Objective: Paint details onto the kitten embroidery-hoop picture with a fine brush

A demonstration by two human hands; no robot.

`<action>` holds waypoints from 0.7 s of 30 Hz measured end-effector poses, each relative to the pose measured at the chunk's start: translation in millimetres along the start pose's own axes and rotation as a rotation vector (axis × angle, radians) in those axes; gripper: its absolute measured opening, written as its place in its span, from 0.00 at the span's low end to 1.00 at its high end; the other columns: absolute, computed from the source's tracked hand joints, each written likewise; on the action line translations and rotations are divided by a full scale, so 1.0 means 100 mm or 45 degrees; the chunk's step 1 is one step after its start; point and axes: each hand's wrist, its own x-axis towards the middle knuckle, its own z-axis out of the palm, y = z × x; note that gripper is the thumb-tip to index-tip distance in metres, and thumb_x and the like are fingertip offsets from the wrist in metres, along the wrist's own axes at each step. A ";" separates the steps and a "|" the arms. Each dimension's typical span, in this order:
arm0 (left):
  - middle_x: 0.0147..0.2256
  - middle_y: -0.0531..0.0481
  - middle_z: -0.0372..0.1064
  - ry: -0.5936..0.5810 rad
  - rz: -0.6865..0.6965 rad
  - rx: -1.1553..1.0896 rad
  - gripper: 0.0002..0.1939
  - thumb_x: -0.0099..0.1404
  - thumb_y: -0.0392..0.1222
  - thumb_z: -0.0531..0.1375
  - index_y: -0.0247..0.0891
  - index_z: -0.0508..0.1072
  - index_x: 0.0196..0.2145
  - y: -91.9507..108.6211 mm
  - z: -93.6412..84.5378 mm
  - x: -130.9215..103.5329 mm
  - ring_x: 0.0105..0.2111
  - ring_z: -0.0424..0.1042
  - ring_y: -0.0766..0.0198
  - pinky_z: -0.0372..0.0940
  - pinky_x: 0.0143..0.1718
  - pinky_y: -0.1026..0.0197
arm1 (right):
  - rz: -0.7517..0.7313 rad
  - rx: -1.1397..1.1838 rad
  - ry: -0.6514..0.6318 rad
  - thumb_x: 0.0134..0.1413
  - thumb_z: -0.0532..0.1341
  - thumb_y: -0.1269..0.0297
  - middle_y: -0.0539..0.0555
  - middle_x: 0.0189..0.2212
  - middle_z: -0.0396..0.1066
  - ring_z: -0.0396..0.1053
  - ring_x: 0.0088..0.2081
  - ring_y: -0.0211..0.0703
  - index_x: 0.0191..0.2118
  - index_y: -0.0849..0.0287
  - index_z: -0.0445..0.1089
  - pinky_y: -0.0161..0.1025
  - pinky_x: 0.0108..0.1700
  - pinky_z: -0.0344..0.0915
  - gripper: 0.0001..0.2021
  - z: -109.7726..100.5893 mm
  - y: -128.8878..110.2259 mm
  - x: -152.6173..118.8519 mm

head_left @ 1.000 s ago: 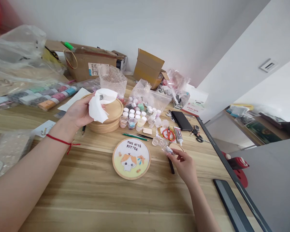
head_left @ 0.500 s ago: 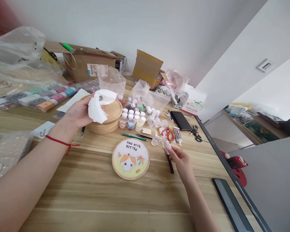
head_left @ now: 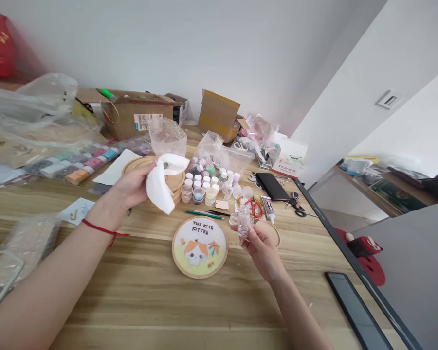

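My left hand (head_left: 136, 187) is closed on a white tissue (head_left: 160, 187), held up in front of a stack of round wooden hoops (head_left: 133, 167). Between the fingers and thumb of my right hand (head_left: 261, 245) is a small clear bottle (head_left: 244, 221), held above the table. Flat on the wood between the two hands lies a round framed picture (head_left: 200, 248) of an orange and white kitten with lettering. A wooden disc (head_left: 272, 232) partly shows behind my right hand.
Several white-lidded jars (head_left: 206, 183) crowd the middle, with pencils (head_left: 204, 214) before them. Red-handled pliers (head_left: 254, 206), a glue tube (head_left: 267, 209) and a black wallet (head_left: 272, 186) lie to the right. Cardboard boxes (head_left: 219, 116) stand along the wall; a phone-like dark slab (head_left: 355, 308) lies near the right edge.
My left hand has moved right and down with the tissue. My right hand has shifted left, turning the bottle more upright. The camera view has tilted slightly.
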 end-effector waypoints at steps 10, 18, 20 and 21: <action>0.22 0.50 0.71 -0.366 -0.240 -0.108 0.04 0.64 0.39 0.62 0.36 0.75 0.36 -0.11 0.54 -0.36 0.20 0.70 0.65 0.68 0.24 0.65 | -0.154 -0.041 -0.201 0.54 0.62 0.43 0.55 0.36 0.79 0.64 0.27 0.38 0.38 0.57 0.74 0.37 0.32 0.64 0.20 0.65 -0.46 0.05; 0.29 0.47 0.76 -0.382 -0.287 -0.121 0.06 0.65 0.41 0.62 0.36 0.76 0.37 -0.10 0.54 -0.41 0.26 0.74 0.61 0.70 0.31 0.60 | -0.182 -0.036 -0.182 0.51 0.64 0.44 0.53 0.31 0.77 0.66 0.26 0.38 0.39 0.56 0.75 0.37 0.30 0.64 0.20 0.94 -0.55 0.10; 0.30 0.46 0.76 -0.388 -0.258 -0.082 0.07 0.64 0.41 0.62 0.35 0.76 0.36 -0.10 0.55 -0.41 0.28 0.75 0.60 0.70 0.33 0.60 | -0.180 -0.026 -0.182 0.50 0.64 0.44 0.53 0.30 0.77 0.66 0.27 0.38 0.38 0.56 0.75 0.36 0.29 0.64 0.20 0.96 -0.54 0.12; 0.30 0.46 0.76 -0.388 -0.245 -0.066 0.07 0.64 0.42 0.62 0.35 0.77 0.35 -0.10 0.55 -0.41 0.27 0.74 0.60 0.70 0.33 0.60 | -0.176 -0.018 -0.174 0.50 0.65 0.44 0.52 0.29 0.76 0.66 0.27 0.38 0.38 0.57 0.75 0.36 0.29 0.64 0.20 0.97 -0.53 0.13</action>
